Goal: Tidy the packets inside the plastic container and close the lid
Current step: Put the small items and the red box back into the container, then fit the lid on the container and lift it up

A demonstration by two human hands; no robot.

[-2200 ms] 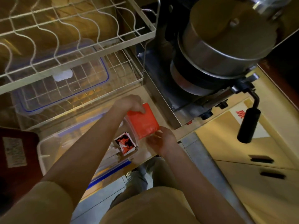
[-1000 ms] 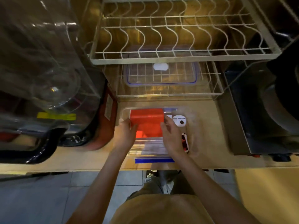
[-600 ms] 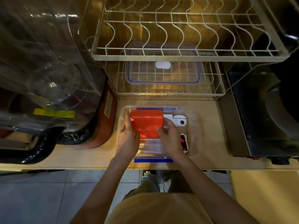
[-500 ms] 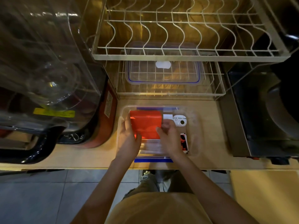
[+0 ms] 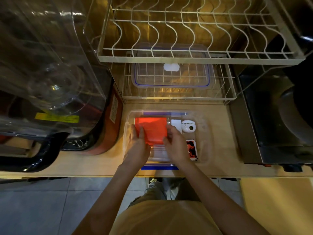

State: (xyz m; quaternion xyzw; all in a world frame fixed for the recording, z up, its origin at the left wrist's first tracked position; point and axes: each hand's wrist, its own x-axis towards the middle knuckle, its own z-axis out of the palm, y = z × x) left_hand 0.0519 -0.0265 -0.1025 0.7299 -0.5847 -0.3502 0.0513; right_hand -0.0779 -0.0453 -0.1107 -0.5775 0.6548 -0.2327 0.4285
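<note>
the tidying step is in hand. in the left part of the plastic container (image 5: 205, 133) on the desk (image 5: 220, 167), the red packet (image 5: 151, 130) is gripped at its left edge by the left hand (image 5: 136, 145) and at its right edge by the right hand (image 5: 175, 146), fingers closed on it. right of the red packet lie a white packet (image 5: 176, 125) and a printed packet (image 5: 192, 150), with bare floor beside them. next, flat seating seems called for; the lid (image 5: 171, 77) lies beyond the container in the wire rack (image 5: 227, 97).

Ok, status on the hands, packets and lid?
Left hand and right hand both grip the red packet inside the container. Lid off, on the rack's lower shelf. Nothing blocking.
</note>
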